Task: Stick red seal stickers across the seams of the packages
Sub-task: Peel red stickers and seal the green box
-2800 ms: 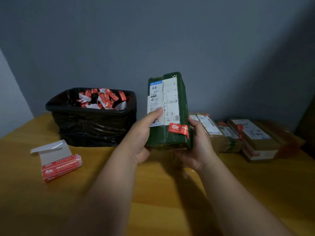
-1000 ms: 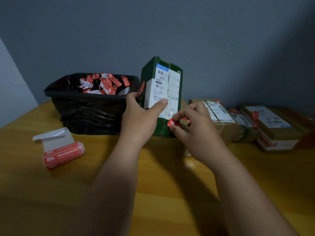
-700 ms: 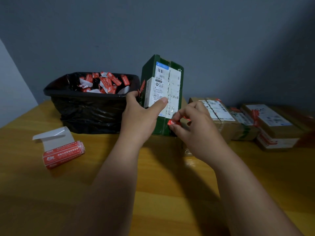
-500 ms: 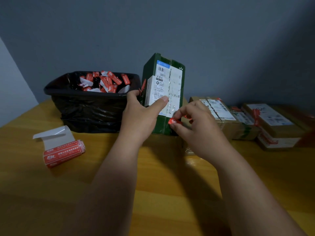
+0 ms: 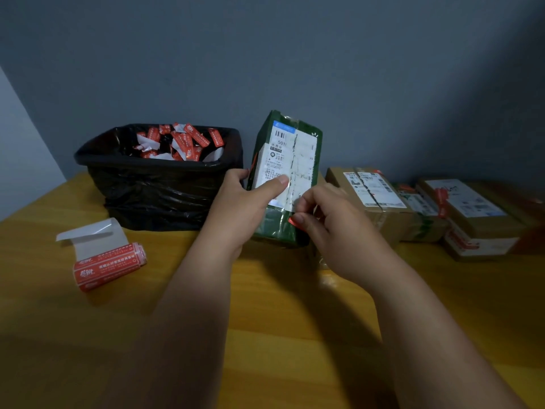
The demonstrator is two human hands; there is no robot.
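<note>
Green package (image 5: 281, 231) stands upright on the wooden counter (image 5: 280, 320), just in front of the wall, with one white shipping label (image 5: 287, 166) on its near face. Two hands are on it — the left hand (image 5: 241, 208) grips its left edge, thumb laid across the label, and the right hand (image 5: 333, 228) pinches one red seal sticker (image 5: 292, 222) against the lower right part of the near face. Only a sliver of that sticker shows past the fingertips.

To the left sits one bin lined with a black bag (image 5: 159, 187), holding a heap of red-and-white sticker scraps (image 5: 180, 141), too jumbled to count. Nearer, one red sticker roll (image 5: 109, 265) lies on its side with a strip of bare backing paper (image 5: 94, 237) curling off it. To the right, touching one another along the wall, lie at least three brown packages (image 5: 418, 208) — each with a label, some with red stickers.
</note>
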